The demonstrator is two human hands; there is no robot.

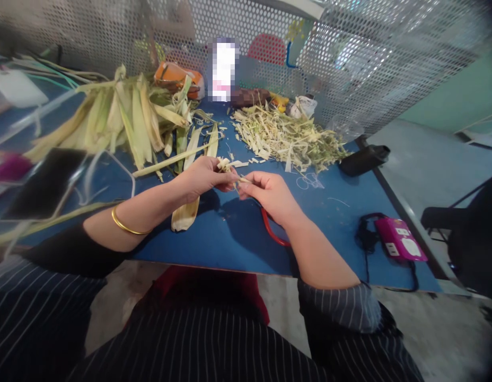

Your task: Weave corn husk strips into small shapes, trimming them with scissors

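My left hand (206, 174) and my right hand (269, 193) meet above the blue table. Both are closed, with thumbs and fingertips pinching a pale strip of corn husk. A small folded bunch of the braided-looking husk (223, 165) rises from my left fingers. Beneath my left wrist lies a wide husk piece (185, 215). Close by my right wrist shows a red curved handle (273, 229); the rest of that tool is hidden. Beyond my hands, long dry corn husks (129, 119) are heaped at left, and a pile of shredded husk (286, 135) lies at right.
A black bottle (364, 160) lies near the table's right edge, with a magenta power socket (401, 239) and black cable nearer me. At left is a dark flat device (45, 183) on a stand. Along the back, an orange packet (180, 79) sits before a perforated metal screen (361, 53).
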